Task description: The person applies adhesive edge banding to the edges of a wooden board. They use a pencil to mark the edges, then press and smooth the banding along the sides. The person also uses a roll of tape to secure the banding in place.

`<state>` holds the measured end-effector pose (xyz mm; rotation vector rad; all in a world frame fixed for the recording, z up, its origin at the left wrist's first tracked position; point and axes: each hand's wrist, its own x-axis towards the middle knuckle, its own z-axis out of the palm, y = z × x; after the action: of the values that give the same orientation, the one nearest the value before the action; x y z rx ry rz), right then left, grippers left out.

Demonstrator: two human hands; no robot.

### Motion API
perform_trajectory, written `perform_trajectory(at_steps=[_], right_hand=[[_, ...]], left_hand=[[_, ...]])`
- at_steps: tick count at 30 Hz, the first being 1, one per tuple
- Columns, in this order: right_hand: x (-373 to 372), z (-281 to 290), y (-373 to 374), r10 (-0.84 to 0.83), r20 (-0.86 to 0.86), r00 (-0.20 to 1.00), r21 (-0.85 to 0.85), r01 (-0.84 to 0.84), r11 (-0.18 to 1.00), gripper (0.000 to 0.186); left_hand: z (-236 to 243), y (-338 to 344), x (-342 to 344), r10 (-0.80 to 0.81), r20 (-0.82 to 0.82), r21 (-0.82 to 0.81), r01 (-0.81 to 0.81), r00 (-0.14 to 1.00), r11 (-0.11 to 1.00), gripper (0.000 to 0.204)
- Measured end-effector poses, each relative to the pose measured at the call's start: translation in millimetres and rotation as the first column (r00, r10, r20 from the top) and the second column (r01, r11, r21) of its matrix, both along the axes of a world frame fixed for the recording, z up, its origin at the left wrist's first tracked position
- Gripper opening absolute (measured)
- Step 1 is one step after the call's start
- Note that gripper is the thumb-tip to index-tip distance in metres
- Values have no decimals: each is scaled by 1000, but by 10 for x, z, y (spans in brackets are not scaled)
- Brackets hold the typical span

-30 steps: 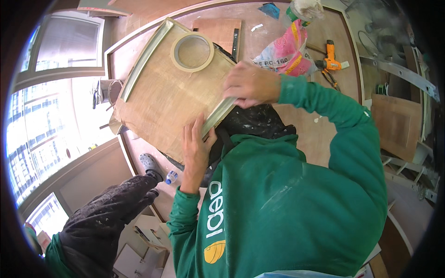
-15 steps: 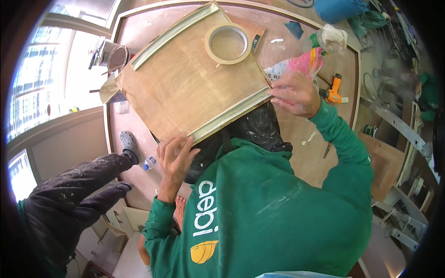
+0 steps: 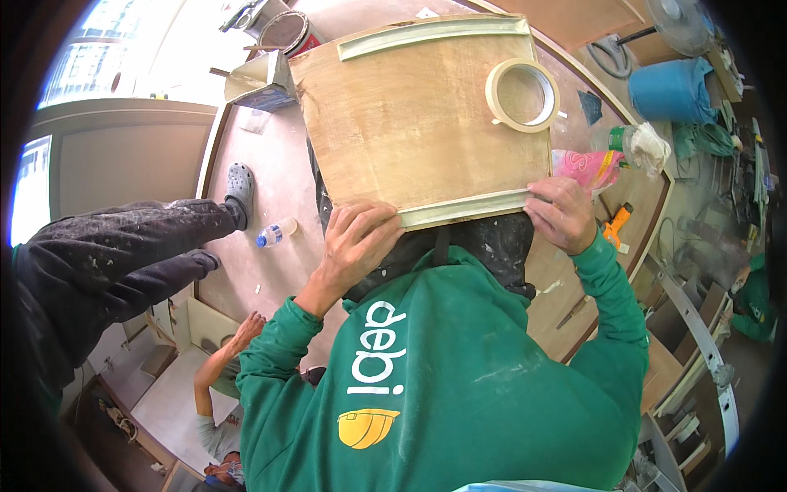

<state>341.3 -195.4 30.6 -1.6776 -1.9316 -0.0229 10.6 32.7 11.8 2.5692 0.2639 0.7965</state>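
A light plywood board (image 3: 418, 123) rests across my lap. Along its near edge runs a pale green trim strip (image 3: 467, 207), and a second such strip (image 3: 434, 36) lies along the far edge. My left hand (image 3: 354, 244) is closed over the left end of the near strip, with its fingers together. At the strip's other end my right hand (image 3: 566, 217) pinches the corner between fingertips and thumb. A roll of cream masking tape (image 3: 525, 126) lies flat near the board's right edge. My thumbs are partly hidden.
An open paint can (image 3: 288, 33) stands at the far left. A co-worker's dark trouser leg (image 3: 131, 242) and a plastic bottle (image 3: 277, 233) are left of me; another person's arm (image 3: 215, 369) shows lower left. An orange cordless drill (image 3: 617, 225) and a pink bag (image 3: 586, 168) lie right.
In my view the board has turned level and shifted right, with the tape roll on it. Both hands stay at the near strip's ends. Another person's arm now shows at lower left.
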Motion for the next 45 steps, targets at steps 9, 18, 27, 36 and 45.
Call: perform_trajectory(at_steps=[9,18,27,36,45], right_hand=[[-156,75,280,117,1,993,-77,-117,990,38],[-317,176,432,84,-97,992,-118,-95,988,39],[86,477,802,-307,73,949,57,304,951,56],[215,192,1088,-203,156,967,43,199,979,40],[440,-242,-66,-760,-328,561,19,809,588,23]], left_hand=[[50,98,53,-98,-95,25,101,991,995,33],[187,140,345,-292,-270,-38,293,917,955,75],[266,603,590,-228,-317,-41,227,921,973,98],[334,1405,2121,75,-1,99,-75,997,992,46],[294,1366,2461,10,-70,49,-7,997,999,31]])
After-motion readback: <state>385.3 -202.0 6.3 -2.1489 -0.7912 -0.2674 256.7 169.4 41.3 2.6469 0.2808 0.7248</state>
